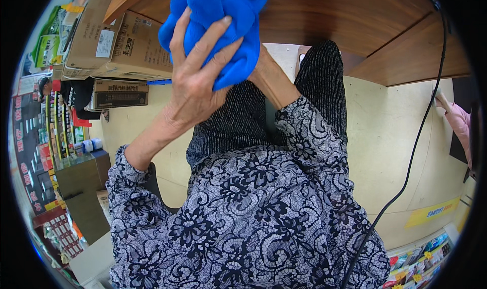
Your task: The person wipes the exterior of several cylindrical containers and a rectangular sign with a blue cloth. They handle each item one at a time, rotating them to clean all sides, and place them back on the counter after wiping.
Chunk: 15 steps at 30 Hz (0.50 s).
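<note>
A bundle of bright blue ribbed fabric (243, 61), loosely folded with soft loops at its top, is held up before the front of a brown wooden desk (304, 11). My left hand (196, 72) lies over its near face, the fingers spread and pressed into the folds. From the other side, my right hand (262, 61) reaches in beneath the bundle and supports it. Only the wrist and the heel of that hand show; the fabric hides its fingers. Both hands are above my dark trousered knees (321, 72).
Large cardboard cartons (140, 45) stand left of the desk, with a smaller box (120, 93) below them. Stocked shelves and a counter (81, 190) are farther left. A black cable (414, 148) hangs at the right. Another person's pink sleeve (458, 121) shows at the right edge.
</note>
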Each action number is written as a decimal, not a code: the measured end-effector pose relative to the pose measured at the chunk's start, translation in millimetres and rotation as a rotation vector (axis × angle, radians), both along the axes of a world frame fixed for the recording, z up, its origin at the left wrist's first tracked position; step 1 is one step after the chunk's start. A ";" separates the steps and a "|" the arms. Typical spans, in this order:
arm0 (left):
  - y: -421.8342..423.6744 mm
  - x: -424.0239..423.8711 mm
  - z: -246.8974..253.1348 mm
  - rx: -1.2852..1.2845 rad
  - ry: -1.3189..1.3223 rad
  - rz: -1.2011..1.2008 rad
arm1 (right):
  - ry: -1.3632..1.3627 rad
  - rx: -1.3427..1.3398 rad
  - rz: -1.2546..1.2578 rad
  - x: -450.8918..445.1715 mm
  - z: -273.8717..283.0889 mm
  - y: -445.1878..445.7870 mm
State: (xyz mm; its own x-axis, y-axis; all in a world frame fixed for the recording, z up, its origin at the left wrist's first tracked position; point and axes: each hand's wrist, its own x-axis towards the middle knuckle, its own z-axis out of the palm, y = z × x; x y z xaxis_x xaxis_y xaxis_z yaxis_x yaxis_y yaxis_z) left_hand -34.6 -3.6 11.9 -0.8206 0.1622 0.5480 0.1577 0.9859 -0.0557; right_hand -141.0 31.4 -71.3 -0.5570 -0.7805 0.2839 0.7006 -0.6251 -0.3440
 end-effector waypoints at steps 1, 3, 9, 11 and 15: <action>-2.2 -2.3 1.9 0.010 0.003 0.001 | 0.008 0.018 -0.002 -3.3 -1.9 -0.7; -8.2 -6.1 3.6 0.094 0.014 0.004 | 0.049 0.128 -0.086 -8.6 -6.2 3.4; -15.5 1.1 10.4 0.616 -0.010 0.119 | 0.202 0.318 -0.167 -10.3 15.9 17.3; -28.0 8.5 16.6 0.913 -0.095 0.377 | 0.203 0.250 -0.117 -11.8 15.9 17.9; -32.6 -1.3 26.4 1.209 -0.157 0.252 | 0.280 0.215 -0.097 -16.1 11.2 19.2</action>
